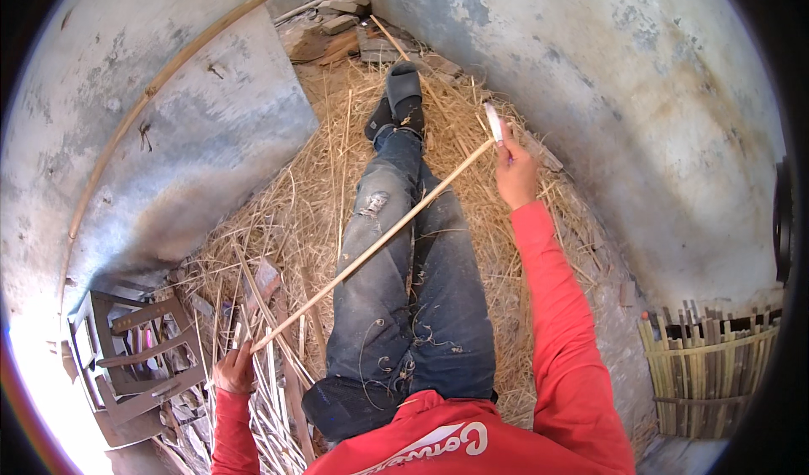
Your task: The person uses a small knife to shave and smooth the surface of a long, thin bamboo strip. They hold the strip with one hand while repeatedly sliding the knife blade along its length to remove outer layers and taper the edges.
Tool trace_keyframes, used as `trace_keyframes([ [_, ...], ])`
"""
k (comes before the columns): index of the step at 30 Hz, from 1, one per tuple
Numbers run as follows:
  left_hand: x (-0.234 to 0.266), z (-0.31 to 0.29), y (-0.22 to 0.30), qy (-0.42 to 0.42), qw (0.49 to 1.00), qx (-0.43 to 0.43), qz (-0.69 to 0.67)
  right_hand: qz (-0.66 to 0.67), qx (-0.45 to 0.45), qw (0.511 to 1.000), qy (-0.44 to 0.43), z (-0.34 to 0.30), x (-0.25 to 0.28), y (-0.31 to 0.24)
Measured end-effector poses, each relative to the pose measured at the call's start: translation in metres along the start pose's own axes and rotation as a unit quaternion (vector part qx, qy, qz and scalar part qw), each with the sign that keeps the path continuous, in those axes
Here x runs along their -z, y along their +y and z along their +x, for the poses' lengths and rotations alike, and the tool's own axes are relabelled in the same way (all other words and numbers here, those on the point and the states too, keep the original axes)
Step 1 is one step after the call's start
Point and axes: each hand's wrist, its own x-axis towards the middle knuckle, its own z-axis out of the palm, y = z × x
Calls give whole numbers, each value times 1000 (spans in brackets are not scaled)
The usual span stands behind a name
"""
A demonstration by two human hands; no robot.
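Observation:
My left hand [234, 370] is closed around the lower end of a long, pale wooden stick [371, 249]. The stick slants up across my legs toward the right, and its far end comes close to my right hand [517, 172]. That hand grips a knife [493, 122] with a short, bright blade pointing up and away from me. The blade is beside the stick's tip; whether they touch I cannot tell. My fingers hide the knife's handle.
Straw and shavings [278, 214] cover the floor around my outstretched legs. A wooden chair frame [143, 349] stands at the left, by several split strips [270, 416]. A slatted basket [712, 378] is at the right. A long bent pole [126, 130] leans along the left wall; bricks [337, 24] lie in the far corner.

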Motion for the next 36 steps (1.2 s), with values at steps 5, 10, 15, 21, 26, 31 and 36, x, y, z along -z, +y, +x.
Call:
trace_keyframes([
  [5, -8, 15, 14, 10, 1000, -9, -14, 56, 1, 997, -61, -43, 0, -34],
  [10, -9, 38, 40, 5, 999, -5, -47, 76, 26, 984, -161, -80, -1, -75],
  [15, -6, 94, 88, 3, 997, -17, -71, 123, 38, 966, -225, -121, -10, -114],
  [21, -15, 148, 148, 30, 988, -5, -151, 169, 4, 956, -241, -156, -23, -142],
  [26, -16, 173, 183, 14, 972, 49, -231, 215, 60, 940, -258, -182, -31, -157],
  [31, -10, 167, 174, 39, 973, 52, -223, 212, 20, 951, -226, -169, -30, -143],
  [36, -6, 113, 120, 64, 959, 95, -257, 148, 10, 981, -127, -111, -19, -86],
])
